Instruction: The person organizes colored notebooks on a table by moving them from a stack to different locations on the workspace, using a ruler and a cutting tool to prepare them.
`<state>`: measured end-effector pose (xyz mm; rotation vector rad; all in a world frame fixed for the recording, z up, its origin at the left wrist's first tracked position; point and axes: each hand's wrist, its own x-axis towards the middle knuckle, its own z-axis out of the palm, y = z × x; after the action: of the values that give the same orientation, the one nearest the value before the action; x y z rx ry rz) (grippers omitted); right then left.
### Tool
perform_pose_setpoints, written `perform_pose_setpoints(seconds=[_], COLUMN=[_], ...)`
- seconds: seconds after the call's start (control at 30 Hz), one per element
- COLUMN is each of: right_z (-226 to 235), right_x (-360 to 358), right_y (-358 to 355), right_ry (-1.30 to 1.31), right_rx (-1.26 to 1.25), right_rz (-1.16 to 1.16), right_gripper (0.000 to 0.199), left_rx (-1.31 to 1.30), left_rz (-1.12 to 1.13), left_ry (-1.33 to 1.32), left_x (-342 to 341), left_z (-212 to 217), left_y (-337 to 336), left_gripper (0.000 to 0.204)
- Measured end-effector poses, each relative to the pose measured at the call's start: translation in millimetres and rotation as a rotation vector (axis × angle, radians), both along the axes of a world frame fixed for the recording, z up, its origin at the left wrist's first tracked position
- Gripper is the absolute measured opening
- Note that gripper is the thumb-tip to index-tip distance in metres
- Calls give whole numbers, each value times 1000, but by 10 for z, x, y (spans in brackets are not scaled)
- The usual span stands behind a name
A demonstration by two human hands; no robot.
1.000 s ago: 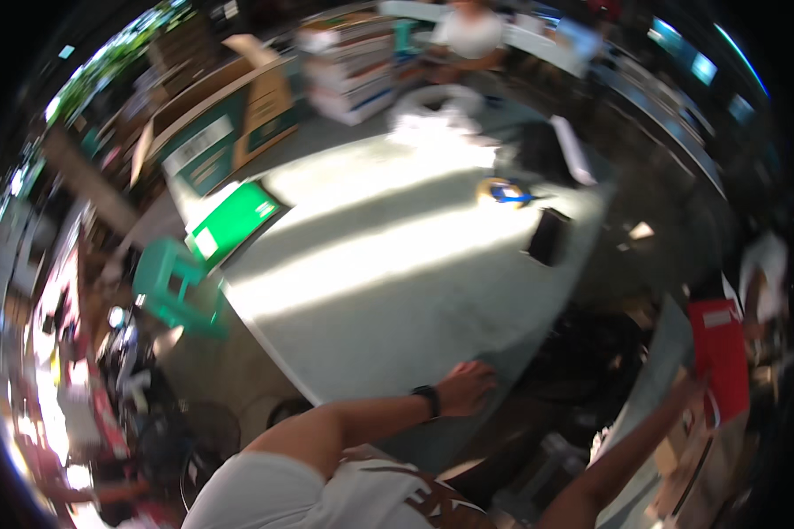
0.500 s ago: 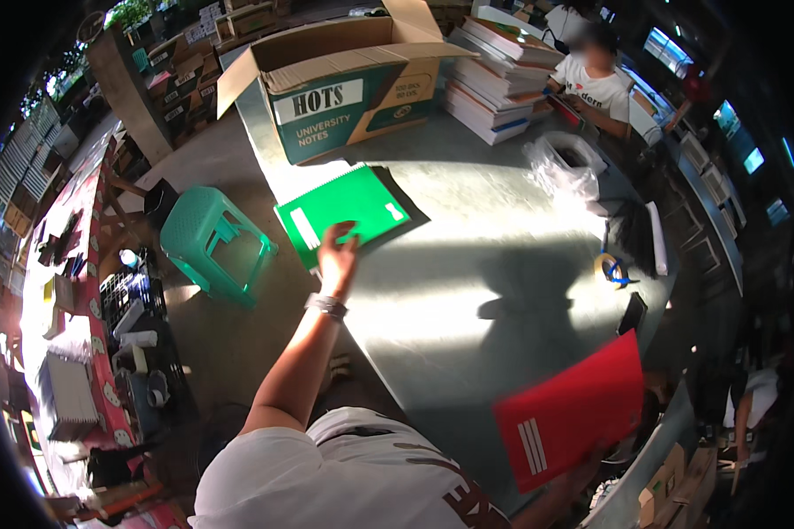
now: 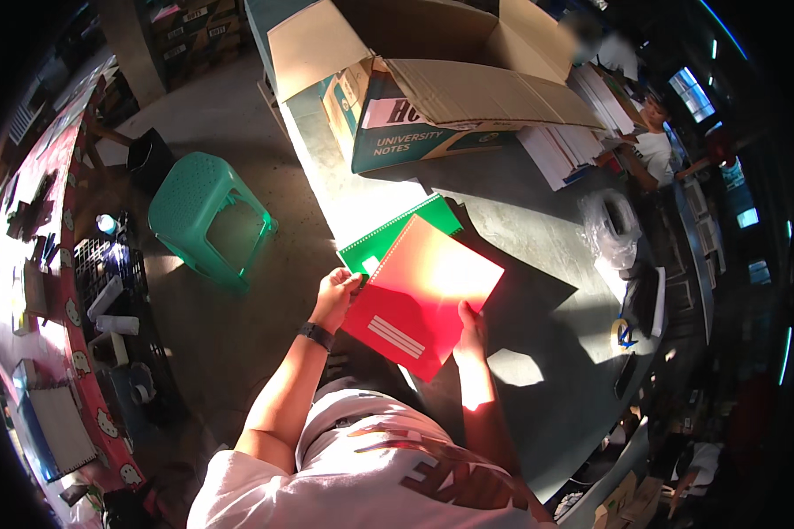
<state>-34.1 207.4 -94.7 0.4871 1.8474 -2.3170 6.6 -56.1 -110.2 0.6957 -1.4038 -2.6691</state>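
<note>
A red spiral notebook (image 3: 423, 295) with white lines on its cover is gripped at its right edge by my right hand (image 3: 471, 337), the thumb lying on top. It overlaps a green spiral notebook (image 3: 393, 231), hiding much of that cover. My left hand (image 3: 332, 301) has its fingers pinched at the green notebook's near left edge, close to the red notebook's spiral side. Both notebooks are over the left edge of the grey table (image 3: 538, 353), just this side of a large open cardboard box (image 3: 432, 145).
Stacked books (image 3: 563, 152) stand right of the box, where a person (image 3: 651, 150) sits. Clear plastic wrap (image 3: 609, 227), a tape roll (image 3: 622, 333) and a dark phone-like object (image 3: 626, 375) lie along the table's right side. A green stool (image 3: 205, 207) stands on the floor at left.
My right hand has brought the red notebook from the lower right over the green one. The left hand's fingers have closed at the green notebook's near edge. The view has shifted.
</note>
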Motion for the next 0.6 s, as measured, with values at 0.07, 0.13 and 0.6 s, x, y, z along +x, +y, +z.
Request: perform_pose_setpoints(seconds=[0.07,0.13,0.6], right_z=[97,241,246], right_x=[-70,-96,-8], right_y=[-140,-171,635], right_ry=[60,41,7], right_rx=[89,-92,119], right_rz=[54,137,227], right_gripper=[28,24,27], left_rx=[164,328,-1661], left_rz=[-11,-26,-202], left_ry=[31,49,102], left_x=[109,208,-1221], left_z=[-74,173,407], left_y=[32,89,-483], left_gripper=[3,2,60])
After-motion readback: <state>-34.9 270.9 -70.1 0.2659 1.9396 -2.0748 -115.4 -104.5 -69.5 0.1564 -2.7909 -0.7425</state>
